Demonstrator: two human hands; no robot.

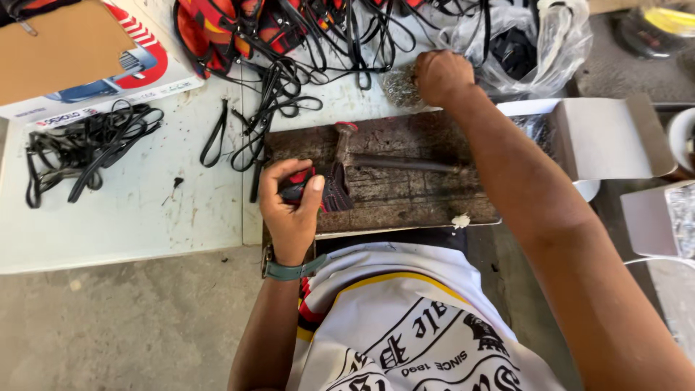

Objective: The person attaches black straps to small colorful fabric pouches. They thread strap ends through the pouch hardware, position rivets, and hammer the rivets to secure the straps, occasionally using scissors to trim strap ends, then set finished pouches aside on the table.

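Left hand [291, 206] pinches red-black fabric strap piece [322, 187] over wooden block [405, 192] on counter [145, 210]. Likely soft, light; grip near stitched end. Right hand [441, 76] closed in bag of small metal fittings [400, 87]. Hammer [384, 156] lies on block.

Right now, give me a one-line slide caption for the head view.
Left hand grips a red-and-black piece on the wooden block beside a hammer; right hand reaches into a small bag.

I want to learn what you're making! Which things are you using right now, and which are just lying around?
In use:
left hand holding a red and black strap piece
right hand reaching into a pile of small metal bits
hammer on the wooden board

Lying about:
bundle of black straps
cardboard box
plastic bag
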